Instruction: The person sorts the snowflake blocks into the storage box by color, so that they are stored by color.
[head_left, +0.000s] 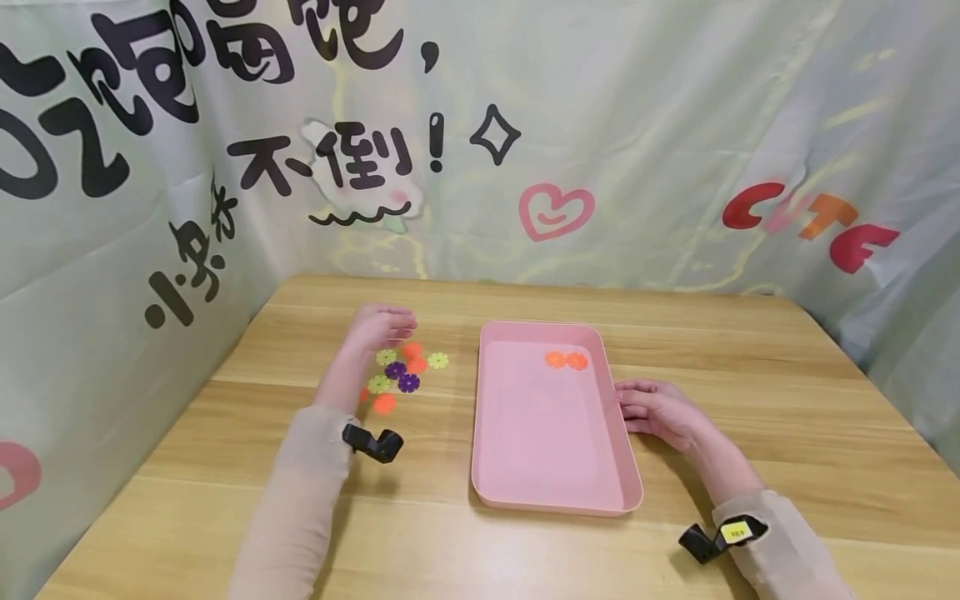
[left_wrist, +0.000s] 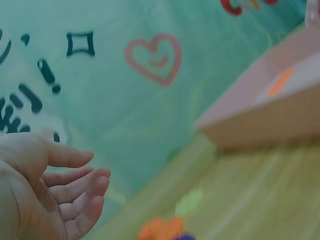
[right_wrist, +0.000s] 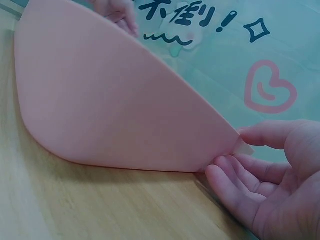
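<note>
My left hand (head_left: pixel 381 327) hovers at the far edge of a loose group of flower-shaped plastic discs, its fingers loosely bent around nothing; the left wrist view shows the bare palm (left_wrist: pixel 50 195). In that group lie orange discs (head_left: pixel 385 403), yellow-green discs (head_left: pixel 438 360) and purple discs (head_left: pixel 408 382), some overlapping. To their right is a shallow pink tray (head_left: pixel 551 450) with two orange discs (head_left: pixel 577 361) side by side near its far end. My right hand (head_left: pixel 663 414) holds the tray's right side, thumb at the rim and fingertips against the outer wall.
The tray and discs lie on a wood-grain table (head_left: pixel 750 358). Behind and left of it hangs a pale printed curtain (head_left: pixel 637 125) with dark characters and a pink heart. Each forearm carries a black wrist mount (head_left: pixel 373 443) over its sleeve.
</note>
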